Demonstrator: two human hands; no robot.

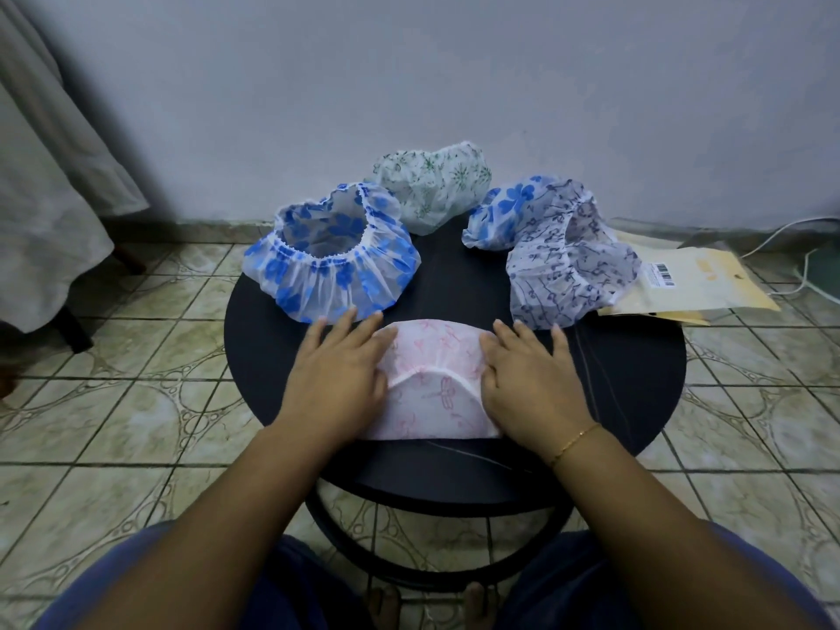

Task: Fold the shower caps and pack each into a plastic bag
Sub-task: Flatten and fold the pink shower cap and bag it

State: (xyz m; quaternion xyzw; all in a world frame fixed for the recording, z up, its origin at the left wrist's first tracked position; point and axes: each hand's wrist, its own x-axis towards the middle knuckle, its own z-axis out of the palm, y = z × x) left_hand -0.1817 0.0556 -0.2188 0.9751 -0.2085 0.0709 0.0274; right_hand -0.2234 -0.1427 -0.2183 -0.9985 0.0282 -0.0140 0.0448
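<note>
Here, head view, items in order. Round black table [291,356]: its near rim is curving just in front of the person's knees, and a bare dark strip is running up the middle toward the far edge. Pink shower cap [434,388]: lying flattened at the near centre of the table, its elastic edge arching between the hands. Left hand [338,379]: pressing flat on the cap's left side, fingers straight and spread. Right hand [529,379]: pressing flat on the cap's right side, fingers likewise extended; the two hands are sitting apart. Blue-flowered cap [332,256]: standing open at far left, overhanging the table's edge. Green-print cap [432,184]: sitting at the far rim. Second blue-flowered cap [504,211]: lying at far right, touching the dark-print cap [568,261], which is reaching the right rim. Packaging bags [695,284]: projecting beyond the table's right edge. Tiled floor [136,402]: lying open on both sides.
</note>
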